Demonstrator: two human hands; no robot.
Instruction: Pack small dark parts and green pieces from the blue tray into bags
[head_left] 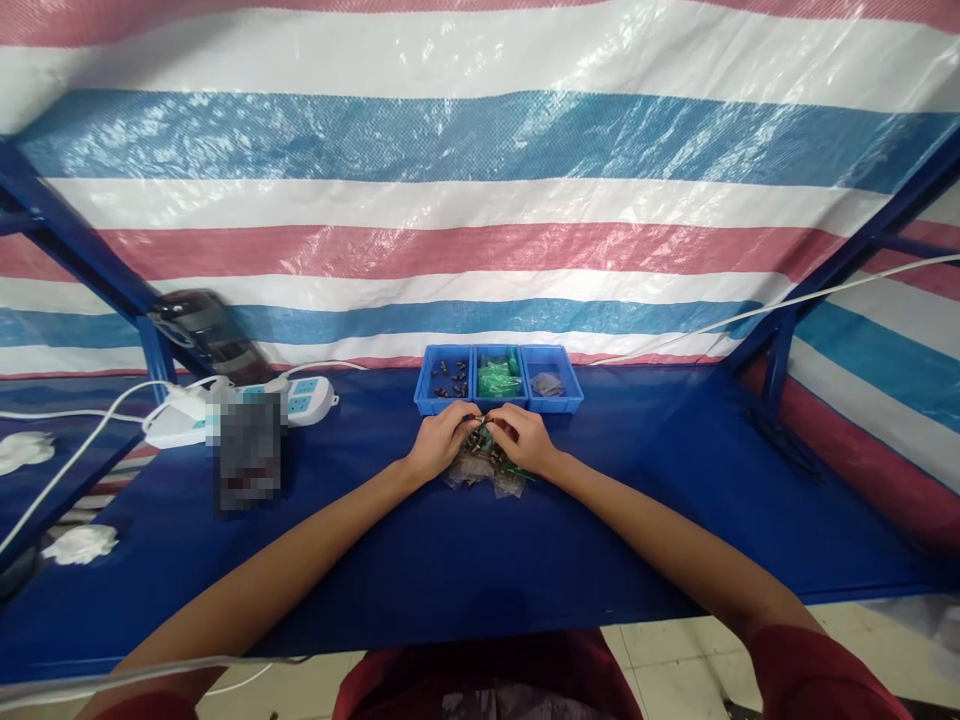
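My left hand (442,440) and my right hand (524,438) meet at the middle of the blue table, fingertips pinched close together. Between them is something small that I cannot make out. Just under the fingers lies a pile of small metal and green parts with clear plastic bags (480,470). Directly behind the hands stand three joined blue bins. Small dark metal fittings (450,378) lie in the left bin (429,392). Green plastic pieces (499,376) fill the middle bin (501,406), and small clear bags (547,384) lie in the right bin (562,404).
A white power strip (319,400) with plugged cables lies at the left, beside a blurred dark object (251,455). A dark bottle-like object (217,335) leans behind it. Crumpled white tissue (81,545) is at the left edge. A striped sheet (480,140) hangs behind the table (645,520).
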